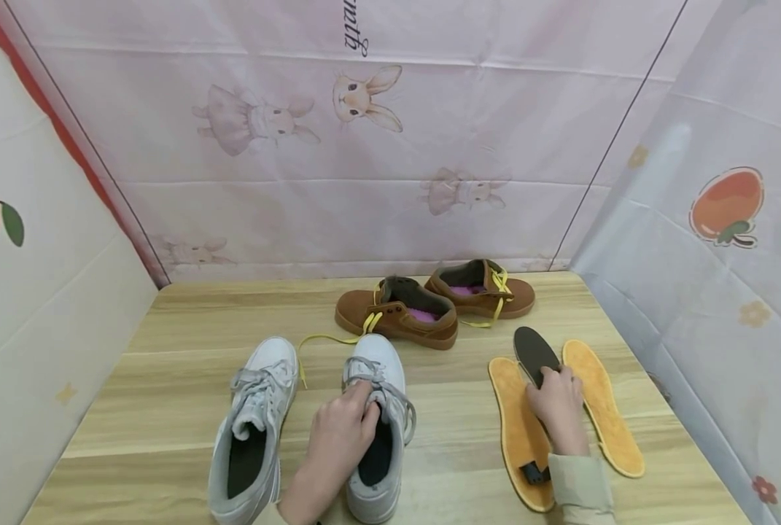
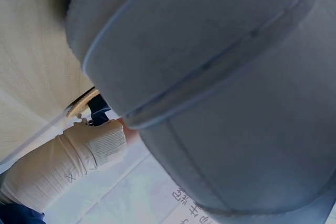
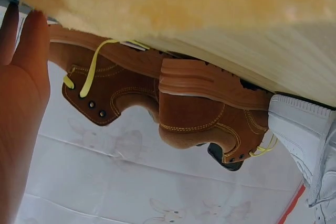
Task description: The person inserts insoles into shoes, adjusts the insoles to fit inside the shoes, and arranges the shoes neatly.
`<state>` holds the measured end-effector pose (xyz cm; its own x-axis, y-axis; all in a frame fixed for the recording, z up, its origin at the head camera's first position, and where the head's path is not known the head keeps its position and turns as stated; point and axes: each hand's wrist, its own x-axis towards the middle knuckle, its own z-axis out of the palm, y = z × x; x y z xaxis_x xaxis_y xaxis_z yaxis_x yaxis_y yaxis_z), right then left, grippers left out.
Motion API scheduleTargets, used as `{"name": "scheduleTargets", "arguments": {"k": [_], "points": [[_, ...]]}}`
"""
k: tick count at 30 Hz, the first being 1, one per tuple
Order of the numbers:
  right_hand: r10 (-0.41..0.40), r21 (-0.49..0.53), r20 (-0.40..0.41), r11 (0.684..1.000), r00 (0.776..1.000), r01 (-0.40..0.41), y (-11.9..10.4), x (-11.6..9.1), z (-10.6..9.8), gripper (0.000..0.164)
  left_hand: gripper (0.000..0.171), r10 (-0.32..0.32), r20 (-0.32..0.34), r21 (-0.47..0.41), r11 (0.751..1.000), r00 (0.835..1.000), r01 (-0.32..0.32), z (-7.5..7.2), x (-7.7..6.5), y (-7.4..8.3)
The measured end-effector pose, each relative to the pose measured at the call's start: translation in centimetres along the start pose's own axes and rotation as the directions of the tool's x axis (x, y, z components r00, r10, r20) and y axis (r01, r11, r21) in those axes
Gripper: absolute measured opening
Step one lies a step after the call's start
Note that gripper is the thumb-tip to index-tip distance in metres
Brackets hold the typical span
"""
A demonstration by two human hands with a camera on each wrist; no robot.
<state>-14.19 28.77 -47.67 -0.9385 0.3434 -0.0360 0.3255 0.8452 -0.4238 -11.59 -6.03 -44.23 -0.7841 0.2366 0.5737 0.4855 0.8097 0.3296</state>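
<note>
My left hand (image 1: 340,426) grips the tongue area of a white sneaker (image 1: 373,503), its thumb at the shoe's opening. A second white sneaker (image 1: 275,357) with grey laces stands to its left, toe pointing away. In the left wrist view the grey-looking shoe side (image 2: 220,103) fills most of the picture. On the right, my right hand (image 1: 558,408) pinches the near end of a dark insole (image 1: 533,348). Under and beside that hand lie two fuzzy orange insoles, a left one (image 1: 515,408) and a right one (image 1: 603,408). The right wrist view shows orange fuzz (image 3: 210,3) close up.
Two brown shoes with yellow laces, one in front (image 1: 403,313) and one behind (image 1: 478,288), stand at the back of the wooden table (image 1: 167,379). A black piece (image 1: 534,472) sits on the left orange insole. Printed cloth walls (image 1: 298,219) enclose the table on three sides.
</note>
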Motion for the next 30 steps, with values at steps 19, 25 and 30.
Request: {"name": "scheduleTargets", "arguments": {"k": [19,25,30], "points": [[0.08,0.102,-0.134,0.993,0.988,-0.066,0.9,0.3,1.1,0.042,0.01,0.001,0.011,-0.008,1.0,1.0,-0.001,-0.1,0.0,-0.1],[0.129,0.108,-0.102,0.987,0.986,-0.118,1.0,0.4,1.1,0.046,0.011,0.003,0.01,-0.009,1.0,1.0,-0.003,-0.1,0.0,-0.1],[0.159,0.119,-0.087,0.982,0.984,-0.148,1.0,0.6,1.0,0.05,0.011,-0.003,0.014,-0.009,1.0,1.0,0.003,-0.1,0.1,-0.1]]}}
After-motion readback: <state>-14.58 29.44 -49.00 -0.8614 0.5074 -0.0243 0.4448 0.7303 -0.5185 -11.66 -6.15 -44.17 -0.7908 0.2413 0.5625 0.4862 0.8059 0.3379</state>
